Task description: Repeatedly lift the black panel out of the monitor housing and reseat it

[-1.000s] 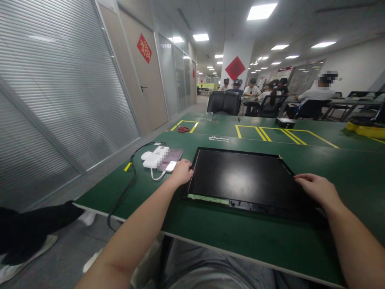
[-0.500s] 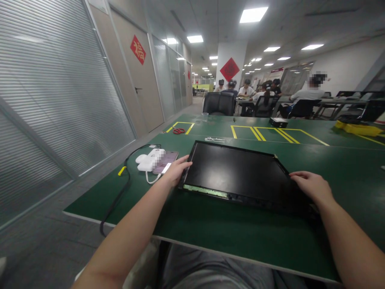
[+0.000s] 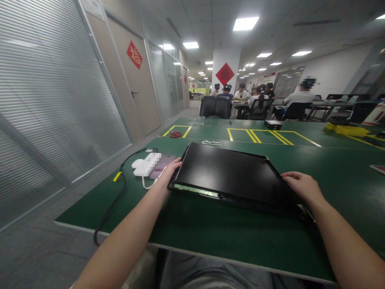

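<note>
A flat black screen panel [image 3: 231, 172] rests on the green table [image 3: 228, 237], its near edge showing a strip of green circuit board. The panel's near side looks raised off the table. My left hand [image 3: 170, 173] grips the panel's left edge, fingers along the side. At the right edge, my right hand [image 3: 300, 186] curls its fingers over the panel.
A phone [image 3: 161, 166] and a white charger with a black cable [image 3: 118, 192] lie left of the panel. Red scissors [image 3: 175, 134], a clear cup [image 3: 201, 120] and a small black box [image 3: 272, 124] sit farther back. Several people sit at far tables.
Both hands have kept hold of the panel's sides while its near edge lifted off the table. The view has swung slightly to the right.
</note>
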Motion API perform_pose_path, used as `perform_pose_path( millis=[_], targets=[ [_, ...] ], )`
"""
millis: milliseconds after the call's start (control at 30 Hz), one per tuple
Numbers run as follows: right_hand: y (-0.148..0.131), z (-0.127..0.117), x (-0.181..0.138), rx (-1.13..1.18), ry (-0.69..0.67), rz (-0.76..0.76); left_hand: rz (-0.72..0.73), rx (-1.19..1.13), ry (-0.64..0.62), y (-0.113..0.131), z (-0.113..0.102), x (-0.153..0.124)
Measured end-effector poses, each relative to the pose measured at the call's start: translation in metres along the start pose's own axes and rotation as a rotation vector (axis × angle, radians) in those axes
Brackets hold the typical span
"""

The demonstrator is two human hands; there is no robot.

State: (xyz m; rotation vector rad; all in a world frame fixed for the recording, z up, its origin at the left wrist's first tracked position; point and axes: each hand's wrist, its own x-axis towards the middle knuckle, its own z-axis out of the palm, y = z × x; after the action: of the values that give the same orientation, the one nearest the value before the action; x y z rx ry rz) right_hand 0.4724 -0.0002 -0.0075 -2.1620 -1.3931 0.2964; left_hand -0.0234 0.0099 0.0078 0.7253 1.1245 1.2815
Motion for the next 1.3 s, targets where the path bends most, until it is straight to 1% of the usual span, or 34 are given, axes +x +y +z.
perform_pose_path(
  millis=[67, 133, 267, 367, 433, 500, 600, 633, 700, 767, 833, 933, 1067, 1200, 1300],
  targets=[
    [0.000, -0.001, 0.000, -0.003, -0.005, 0.008, -0.012, 0.012, 0.048, -0.001, 0.004, -0.006],
    [0.001, -0.002, 0.000, -0.014, 0.004, 0.014, -0.029, 0.028, 0.052, -0.003, 0.010, -0.013],
    [0.008, 0.000, 0.005, -0.055, 0.063, 0.032, -0.074, 0.049, -0.015, -0.011, 0.020, -0.024],
    [0.012, 0.002, 0.007, -0.078, 0.079, 0.034, -0.077, 0.066, -0.024, -0.016, 0.024, -0.024],
    [0.011, 0.002, 0.007, -0.093, 0.064, 0.038, -0.054, 0.073, -0.037, -0.018, 0.025, -0.022],
    [0.008, 0.001, 0.005, -0.104, 0.036, 0.033, -0.040, 0.084, -0.022, -0.018, 0.024, -0.019],
    [0.003, -0.002, 0.003, -0.093, -0.006, 0.039, -0.063, 0.124, 0.029, -0.018, 0.019, -0.015],
    [0.002, -0.002, 0.002, -0.081, -0.013, 0.040, -0.052, 0.156, 0.048, -0.018, 0.017, -0.014],
    [0.001, -0.001, 0.002, -0.053, -0.016, 0.033, 0.030, 0.255, 0.066, -0.018, 0.012, -0.013],
    [0.001, 0.001, 0.002, -0.032, -0.013, 0.012, 0.115, 0.344, 0.046, -0.018, 0.008, -0.012],
    [0.000, 0.002, 0.001, -0.034, -0.015, 0.008, 0.154, 0.396, 0.018, -0.017, 0.005, -0.012],
    [0.000, 0.003, 0.001, -0.047, -0.001, -0.001, 0.178, 0.462, 0.019, -0.017, 0.004, -0.012],
    [0.000, 0.000, 0.002, -0.058, -0.001, -0.003, 0.175, 0.539, 0.011, -0.018, 0.003, -0.013],
    [0.001, -0.001, 0.003, -0.052, 0.000, 0.020, 0.177, 0.529, -0.023, -0.019, 0.002, -0.013],
    [0.000, -0.001, 0.002, -0.045, 0.006, 0.026, 0.215, 0.502, -0.030, -0.018, 0.004, -0.015]
  ],
)
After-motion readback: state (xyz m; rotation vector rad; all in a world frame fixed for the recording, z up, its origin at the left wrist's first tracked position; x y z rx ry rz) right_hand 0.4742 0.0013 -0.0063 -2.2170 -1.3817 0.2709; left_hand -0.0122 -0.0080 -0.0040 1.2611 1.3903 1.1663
